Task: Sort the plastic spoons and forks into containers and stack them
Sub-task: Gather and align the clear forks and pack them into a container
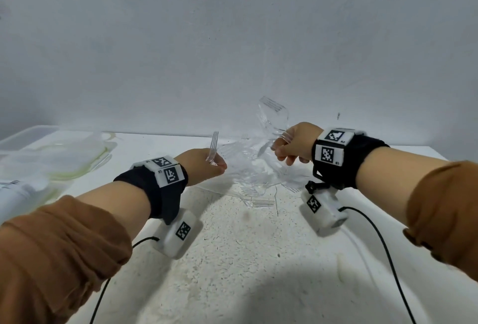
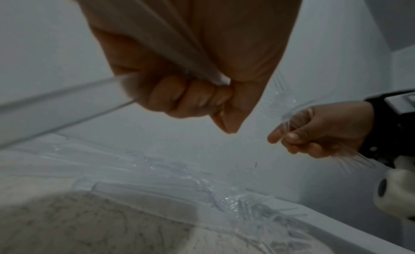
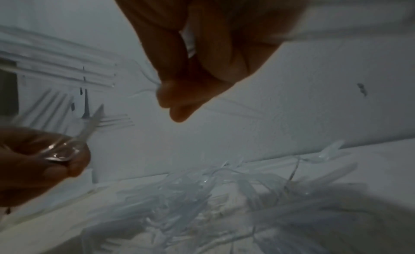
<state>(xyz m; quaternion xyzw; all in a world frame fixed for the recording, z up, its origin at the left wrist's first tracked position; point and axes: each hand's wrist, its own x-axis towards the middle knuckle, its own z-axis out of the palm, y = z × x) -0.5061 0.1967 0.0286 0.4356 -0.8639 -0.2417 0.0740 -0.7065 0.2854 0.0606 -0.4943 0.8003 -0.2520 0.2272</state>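
Clear plastic forks [image 1: 254, 168] lie in a loose heap on a white speckled tabletop [image 1: 232, 259], against a plain pale-grey wall [image 1: 232, 39]. The left hand [image 1: 201, 166] has its fingers curled round one fork [image 1: 213, 146], tines up, above the heap's left edge. The right hand [image 1: 294, 144] clasps a bunch of forks [image 1: 273, 116] fanned upward over the heap. Translucent containers [image 1: 51, 158] sit at the table's far left, well apart.

The forks [image 1: 254, 168] are see-through. The desk [image 1: 232, 259] is white with grey specks. The sleeves [image 1: 51, 251] are brown. The wrist bands [image 1: 155, 194] are black, with black-and-white square tags [image 1: 172, 175].
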